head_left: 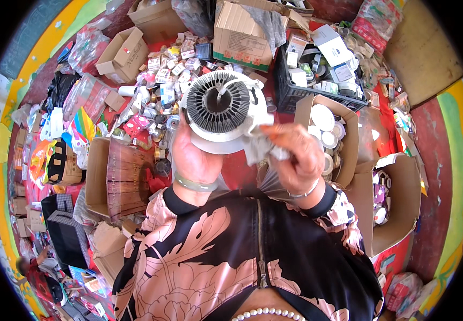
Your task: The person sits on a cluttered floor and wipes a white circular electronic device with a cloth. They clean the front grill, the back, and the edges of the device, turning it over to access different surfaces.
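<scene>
My left hand (198,155) is wrapped round a white round downlight (253,109) and holds it up in front of my chest. Its dark finned heat sink (218,101) faces up, with a short white cable bent over the centre. In my right hand (301,158) is a crumpled grey-white cloth (261,147), pinched against the lamp's right-hand rim. The fingers of that hand are slightly smeared by motion. My left palm hides part of the lamp's lower left side.
Heaps of small boxes (180,64) lie beyond the lamp. A black crate (295,96) with packages stands far right. An open carton (349,123) holds white round lamps, and another (397,214) is nearer. At left are a carton (99,171) and a person (36,275).
</scene>
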`<state>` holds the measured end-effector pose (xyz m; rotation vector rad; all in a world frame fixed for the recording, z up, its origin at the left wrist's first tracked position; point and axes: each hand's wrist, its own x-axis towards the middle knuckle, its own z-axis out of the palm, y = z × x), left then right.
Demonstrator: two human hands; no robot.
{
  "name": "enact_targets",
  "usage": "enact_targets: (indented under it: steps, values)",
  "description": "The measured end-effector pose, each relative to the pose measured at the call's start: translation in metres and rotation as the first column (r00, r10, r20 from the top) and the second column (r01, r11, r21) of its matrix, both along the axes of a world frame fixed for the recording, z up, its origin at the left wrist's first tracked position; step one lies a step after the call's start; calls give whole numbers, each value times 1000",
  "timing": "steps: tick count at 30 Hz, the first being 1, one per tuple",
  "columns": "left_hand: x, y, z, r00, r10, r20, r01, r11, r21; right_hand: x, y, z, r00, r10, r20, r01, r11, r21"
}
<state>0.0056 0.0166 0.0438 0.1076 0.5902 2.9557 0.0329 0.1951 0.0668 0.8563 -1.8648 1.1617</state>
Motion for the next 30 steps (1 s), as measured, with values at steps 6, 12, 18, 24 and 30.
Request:
enact_targets:
  steps: [6, 12, 18, 24, 30]
  values:
    - [5, 6, -2, 987, -79, -137, 96, 988, 122, -23, -6, 4, 950, -262, -169, 292, 938, 185]
    - [1, 8, 2, 998, -11, -54, 14, 999, 45, -11, -18, -14, 944, -322, -65, 329, 928, 177]
    - [0, 14, -4, 976, -196, -92, 205, 974, 95, -6, -39, -15, 946, -83, -314, 192, 923, 334]
    - [7, 14, -6, 993, -33, -111, 32, 999, -16, -6, -31, -7, 942, -26, -334, 169, 897, 408]
    - [9, 24, 3, 991, 31, -127, -34, 999, -21, -12, -16, -19, 937, -119, -329, 247, 891, 381]
